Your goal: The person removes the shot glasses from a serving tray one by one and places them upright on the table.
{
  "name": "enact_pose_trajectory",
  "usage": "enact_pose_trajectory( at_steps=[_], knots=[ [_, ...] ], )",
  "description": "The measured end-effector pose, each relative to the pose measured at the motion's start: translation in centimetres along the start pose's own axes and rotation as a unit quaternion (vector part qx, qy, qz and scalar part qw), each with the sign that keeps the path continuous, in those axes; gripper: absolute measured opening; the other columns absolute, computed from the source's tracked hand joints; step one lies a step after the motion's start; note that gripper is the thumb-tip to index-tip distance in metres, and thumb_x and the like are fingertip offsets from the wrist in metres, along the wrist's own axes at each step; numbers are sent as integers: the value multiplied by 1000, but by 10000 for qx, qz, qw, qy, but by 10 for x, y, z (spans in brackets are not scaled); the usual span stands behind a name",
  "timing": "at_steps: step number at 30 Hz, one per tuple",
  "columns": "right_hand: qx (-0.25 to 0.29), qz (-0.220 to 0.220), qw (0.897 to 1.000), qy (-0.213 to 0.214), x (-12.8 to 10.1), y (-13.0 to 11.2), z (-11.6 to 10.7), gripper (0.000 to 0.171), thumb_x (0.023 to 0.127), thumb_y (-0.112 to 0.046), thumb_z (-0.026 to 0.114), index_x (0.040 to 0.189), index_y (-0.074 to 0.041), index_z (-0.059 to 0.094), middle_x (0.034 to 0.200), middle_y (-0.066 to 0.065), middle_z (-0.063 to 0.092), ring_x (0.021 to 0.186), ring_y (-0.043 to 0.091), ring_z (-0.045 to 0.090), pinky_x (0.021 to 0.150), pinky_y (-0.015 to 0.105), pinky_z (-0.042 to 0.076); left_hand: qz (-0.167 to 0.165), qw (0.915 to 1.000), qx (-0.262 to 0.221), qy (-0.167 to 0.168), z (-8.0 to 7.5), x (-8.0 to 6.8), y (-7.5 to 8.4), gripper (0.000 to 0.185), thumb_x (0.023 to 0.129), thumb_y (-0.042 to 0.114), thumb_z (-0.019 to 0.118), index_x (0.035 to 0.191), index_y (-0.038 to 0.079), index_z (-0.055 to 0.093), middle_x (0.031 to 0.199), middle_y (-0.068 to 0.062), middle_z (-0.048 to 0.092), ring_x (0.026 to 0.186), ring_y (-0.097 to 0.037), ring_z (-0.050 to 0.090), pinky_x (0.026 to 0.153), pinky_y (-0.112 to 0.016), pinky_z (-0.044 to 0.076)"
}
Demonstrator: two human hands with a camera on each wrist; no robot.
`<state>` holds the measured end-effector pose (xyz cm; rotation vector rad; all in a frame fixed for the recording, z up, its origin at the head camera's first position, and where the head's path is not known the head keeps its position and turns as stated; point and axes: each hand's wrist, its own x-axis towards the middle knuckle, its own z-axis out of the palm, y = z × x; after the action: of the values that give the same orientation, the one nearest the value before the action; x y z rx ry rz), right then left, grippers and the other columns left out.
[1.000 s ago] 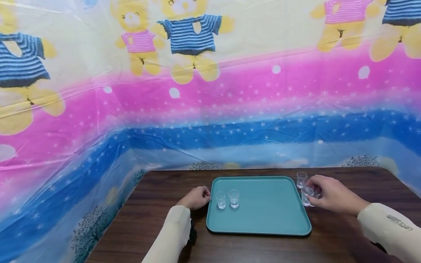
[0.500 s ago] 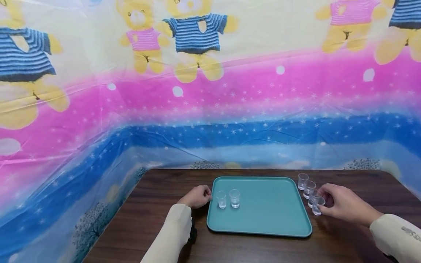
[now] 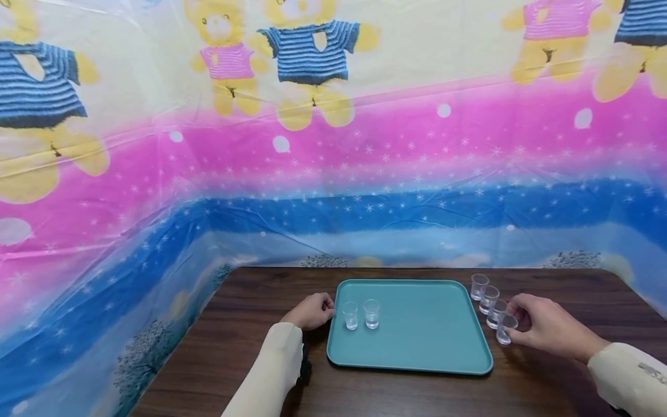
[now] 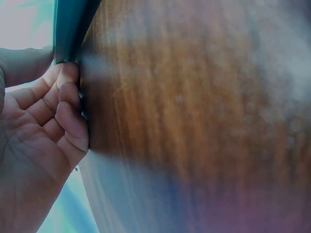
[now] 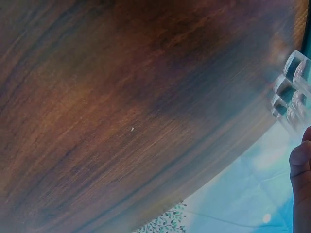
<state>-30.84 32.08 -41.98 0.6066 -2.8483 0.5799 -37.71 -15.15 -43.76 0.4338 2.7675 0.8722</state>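
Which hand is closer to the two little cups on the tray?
Left. The left hand is just left of the two cups, at the edge of the tray; the right hand is beyond its opposite side.

Lower centre, a plain teal tray [image 3: 417, 350]; the cups [image 3: 372, 315] are clear. The table [image 3: 250, 301] is dark brown, wood-grained; both sleeves [image 3: 271, 359] cream. Behind, a cloth [image 3: 396, 139] banded pale yellow, pink and blue, white-snowflaked; up top, yellow bears [image 3: 294, 107].
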Motion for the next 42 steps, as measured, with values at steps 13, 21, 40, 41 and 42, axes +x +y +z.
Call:
enact_pose_trajectory(
  at_steps=[13, 21, 40, 41, 42],
  knots=[
    [-3, -125, 9999, 31, -2, 3, 3, 29, 73, -26, 81, 90, -13, 61, 77, -7, 52, 66, 3, 48, 57, 26, 45, 13, 10000, 30, -2, -1, -2, 2, 7, 95, 13, 57, 97, 6, 56, 80, -6, 54, 69, -18, 50, 63, -33, 43],
    [-284, -590, 9957, 663, 1, 1, -1, 33, 69, -35, 84, 84, -20, 59, 75, -11, 47, 65, 3, 43, 56, 24, 39, 12, 10000, 24, -15, -2, -1, 2, 7, 95, 13, 56, 96, 6, 56, 80, -5, 54, 69, -17, 50, 63, -33, 42],
    [169, -952, 9936, 591, 39, -44, 12, 33, 78, -28, 79, 103, -20, 61, 95, -10, 54, 82, 10, 54, 67, 31, 48, 2, 10000, 8, -18, -2, -2, 1, 6, 95, 12, 57, 96, 6, 55, 80, -6, 54, 70, -18, 50, 64, -34, 42],
    [171, -974, 9934, 582, 43, -49, 15, 33, 78, -28, 79, 104, -19, 61, 97, -9, 54, 83, 9, 53, 68, 31, 48, -4, 10000, 7, -25, -2, -2, 2, 6, 95, 12, 57, 96, 6, 55, 80, -6, 54, 70, -18, 50, 64, -33, 42],
    [187, -989, 9933, 574, 47, -54, 17, 34, 78, -28, 79, 105, -19, 61, 98, -9, 54, 83, 9, 53, 68, 31, 47, -5, 10000, -3, -27, -2, -2, 2, 6, 95, 12, 57, 96, 6, 55, 80, -6, 54, 70, -18, 50, 64, -34, 43]
  ],
)
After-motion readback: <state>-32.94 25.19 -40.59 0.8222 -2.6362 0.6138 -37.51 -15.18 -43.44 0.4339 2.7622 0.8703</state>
